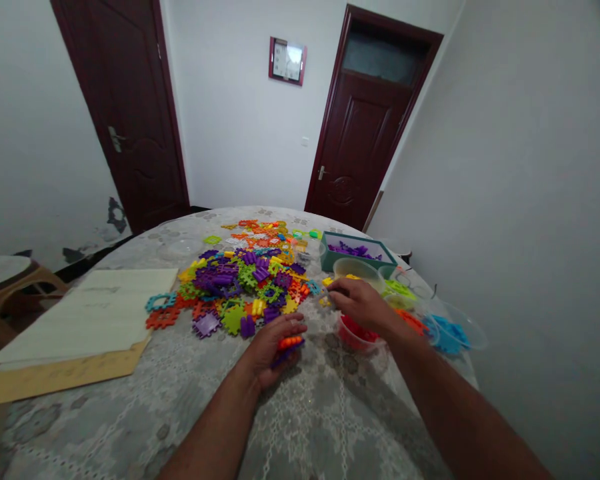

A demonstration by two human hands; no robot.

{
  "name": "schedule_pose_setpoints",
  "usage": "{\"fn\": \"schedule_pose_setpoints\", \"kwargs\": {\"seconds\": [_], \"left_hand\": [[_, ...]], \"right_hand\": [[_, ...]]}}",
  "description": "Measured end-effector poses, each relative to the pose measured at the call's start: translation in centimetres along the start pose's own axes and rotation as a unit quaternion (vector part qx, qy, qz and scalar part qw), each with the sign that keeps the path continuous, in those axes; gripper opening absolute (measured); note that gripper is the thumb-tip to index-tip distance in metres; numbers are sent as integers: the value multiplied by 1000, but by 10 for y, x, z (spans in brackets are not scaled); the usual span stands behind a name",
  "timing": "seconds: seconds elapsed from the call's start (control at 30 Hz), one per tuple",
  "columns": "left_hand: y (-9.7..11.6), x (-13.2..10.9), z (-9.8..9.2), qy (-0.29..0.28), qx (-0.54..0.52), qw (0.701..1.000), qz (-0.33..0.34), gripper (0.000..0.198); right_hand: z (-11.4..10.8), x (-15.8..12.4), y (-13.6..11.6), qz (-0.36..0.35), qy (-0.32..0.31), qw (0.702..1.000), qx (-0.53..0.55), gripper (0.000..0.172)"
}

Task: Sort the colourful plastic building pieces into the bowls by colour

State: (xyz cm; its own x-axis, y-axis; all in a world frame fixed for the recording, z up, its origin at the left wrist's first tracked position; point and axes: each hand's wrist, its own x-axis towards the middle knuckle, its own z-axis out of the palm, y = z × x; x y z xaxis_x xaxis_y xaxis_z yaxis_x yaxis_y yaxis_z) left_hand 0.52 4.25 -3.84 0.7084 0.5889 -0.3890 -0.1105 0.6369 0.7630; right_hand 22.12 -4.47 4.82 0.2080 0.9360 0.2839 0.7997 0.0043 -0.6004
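Observation:
My left hand (275,347) is curled round an orange plastic building piece (290,342) and a purple one (283,357), low over the table in front of the pile. Right of it, my right hand (357,303) is closed, fingers pointing left, above the bowl of red pieces (359,337). What its fingertips hold, if anything, I cannot make out. A large heap of mixed toothed plastic pieces (245,283) in purple, green, orange and yellow lies ahead of my left hand.
A green-rimmed box (330,261) with purple pieces stands at the back right. Clear tubs hold orange pieces (411,321), blue pieces (447,335) and green pieces (399,289). Paper sheets (95,307) lie at left over brown cardboard (70,375). A lace-patterned cloth (300,427) covers the table.

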Motion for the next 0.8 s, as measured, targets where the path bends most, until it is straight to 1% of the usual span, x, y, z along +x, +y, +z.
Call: {"fn": "schedule_pose_setpoints", "kwargs": {"seconds": [0.07,0.1,0.13,0.2,0.23,0.3,0.33,0.37,0.43,0.53,0.63,0.7,0.77,0.8], "left_hand": [[1,1,-2,-19,-31,999,-10,43],[1,2,-3,-30,-48,998,-11,45],[1,2,-4,-40,-64,997,-9,46],[1,2,-5,-49,-83,995,1,49],[1,2,-6,-49,-87,995,8,50],[-1,4,-6,-50,-94,994,25,51],[-3,5,-6,-51,-100,993,36,52],[-4,7,-6,-54,-106,992,47,52],[-6,10,-5,-62,-122,988,74,52],[-8,13,-4,-68,-136,982,110,54],[-8,14,-3,-76,-135,980,124,55],[-8,13,-2,-82,-129,980,127,55],[-9,13,-1,-84,-123,981,126,55],[-9,12,-1,-85,-121,981,126,55]], "right_hand": [[-6,35,9,93,11,992,81,11],[-7,54,13,137,31,983,116,10],[-8,72,17,161,50,977,133,11],[-8,104,22,180,88,969,143,17],[-7,115,23,180,101,968,139,21],[-4,126,24,182,119,968,129,27],[-1,125,23,180,118,969,122,28],[1,120,22,174,112,971,116,28],[7,99,15,159,84,978,107,26],[15,51,-2,111,17,990,89,23],[23,0,-23,44,-39,997,42,23],[32,-27,-34,13,-59,998,25,31],[45,-47,-39,-17,-61,998,22,49],[52,-54,-39,-34,-52,998,20,57]]}}
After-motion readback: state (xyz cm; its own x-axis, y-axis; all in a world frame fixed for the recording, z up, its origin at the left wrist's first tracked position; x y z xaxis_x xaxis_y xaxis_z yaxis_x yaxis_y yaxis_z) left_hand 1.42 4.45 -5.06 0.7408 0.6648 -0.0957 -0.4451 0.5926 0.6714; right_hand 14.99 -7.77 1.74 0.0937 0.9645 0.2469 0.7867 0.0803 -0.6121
